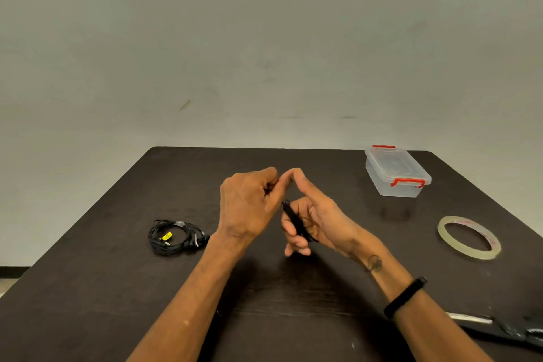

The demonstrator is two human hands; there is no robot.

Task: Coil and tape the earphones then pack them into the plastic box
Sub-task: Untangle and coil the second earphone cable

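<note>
Above table, right hand (311, 220) grips earphones (295, 222).

A single head-worn wide-angle camera looks forward and down across a dark table (117, 288) toward a plain wall (264, 38). Both forearms reach in from the bottom edge, close to the lens.

black coiled earphones (296, 222) held upright in fingers; closed clear red-latched plastic box (397, 171) far right.

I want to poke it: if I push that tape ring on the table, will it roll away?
Probably not: the tape ring lies flat on the table, so it would likely slide. It looks thin and hollow, so probably light. Stood on edge, it could roll.
</note>
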